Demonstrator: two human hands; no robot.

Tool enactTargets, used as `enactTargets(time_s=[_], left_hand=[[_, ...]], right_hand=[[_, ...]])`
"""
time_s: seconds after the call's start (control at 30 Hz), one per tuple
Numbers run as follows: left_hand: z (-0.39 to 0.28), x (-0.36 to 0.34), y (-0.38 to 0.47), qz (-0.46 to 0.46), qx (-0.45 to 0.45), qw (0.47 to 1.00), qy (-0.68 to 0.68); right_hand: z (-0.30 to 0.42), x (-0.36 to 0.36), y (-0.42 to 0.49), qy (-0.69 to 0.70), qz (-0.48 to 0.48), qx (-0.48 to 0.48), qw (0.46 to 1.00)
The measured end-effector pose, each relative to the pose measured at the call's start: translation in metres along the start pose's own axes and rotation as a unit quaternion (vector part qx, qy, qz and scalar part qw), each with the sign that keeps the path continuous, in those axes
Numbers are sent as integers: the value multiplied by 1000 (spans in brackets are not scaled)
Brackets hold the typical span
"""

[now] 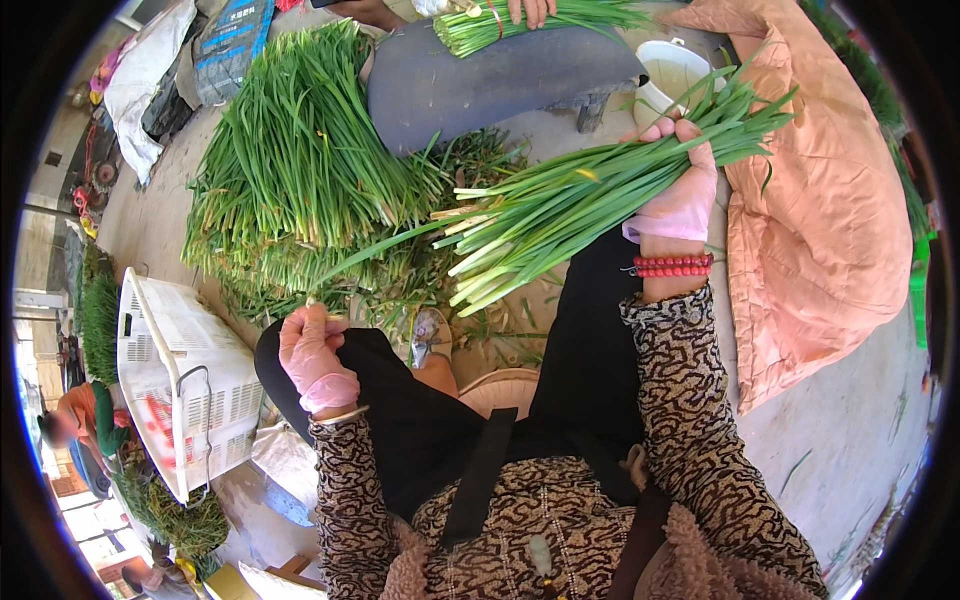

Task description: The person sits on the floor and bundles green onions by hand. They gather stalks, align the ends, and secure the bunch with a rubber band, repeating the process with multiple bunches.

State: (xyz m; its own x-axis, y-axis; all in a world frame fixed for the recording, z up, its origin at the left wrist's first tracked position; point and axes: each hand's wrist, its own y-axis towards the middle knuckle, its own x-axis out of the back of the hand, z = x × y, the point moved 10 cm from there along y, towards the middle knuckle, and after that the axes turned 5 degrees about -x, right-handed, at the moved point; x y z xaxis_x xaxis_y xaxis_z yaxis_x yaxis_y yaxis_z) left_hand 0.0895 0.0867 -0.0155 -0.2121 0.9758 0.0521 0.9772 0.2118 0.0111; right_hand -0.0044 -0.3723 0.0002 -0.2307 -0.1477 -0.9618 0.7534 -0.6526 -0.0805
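My right hand [679, 184], in a thin pink glove, is closed around the leafy part of a bunch of green garlic chives [555, 214], whose pale cut ends point to the lower left. At the left, above my knee, my gloved left hand [319, 352] has its fingers pinched at the lower end of a single long leaf [375, 251]; a small pale piece shows at the fingertips. Beyond it, a large pile of the same chives [300, 157] lies on the floor, with loose leaves and trimmings [510, 322] scattered beside and below it.
A dark padded bench [487, 90] stands ahead, where another person's hand [532, 11] rests on a tied bundle [517, 26]. A white bucket [667, 75] holds liquid. An orange quilted cloth [817, 225] lies at right, a white plastic crate [202, 360] at left. Other people are at far left.
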Motion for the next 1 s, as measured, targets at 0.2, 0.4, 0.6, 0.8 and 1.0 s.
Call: enactTargets(time_s=[0.2,0.4,0.6,0.8,1.0], left_hand=[[3,11,10,-34,74,987,-137],[8,33,38,-78,87,976,-182],[-13,22,41,-25,18,995,-94],[19,-56,-4,277,-12,950,144],[-13,-113,-31,303,-132,940,89]], right_hand=[[16,-9,-3,9,44,2,999],[51,-12,-8,18,66,46,997],[80,-7,-16,10,63,96,993],[77,-24,-23,18,117,77,990],[77,-39,-27,59,170,42,983]])
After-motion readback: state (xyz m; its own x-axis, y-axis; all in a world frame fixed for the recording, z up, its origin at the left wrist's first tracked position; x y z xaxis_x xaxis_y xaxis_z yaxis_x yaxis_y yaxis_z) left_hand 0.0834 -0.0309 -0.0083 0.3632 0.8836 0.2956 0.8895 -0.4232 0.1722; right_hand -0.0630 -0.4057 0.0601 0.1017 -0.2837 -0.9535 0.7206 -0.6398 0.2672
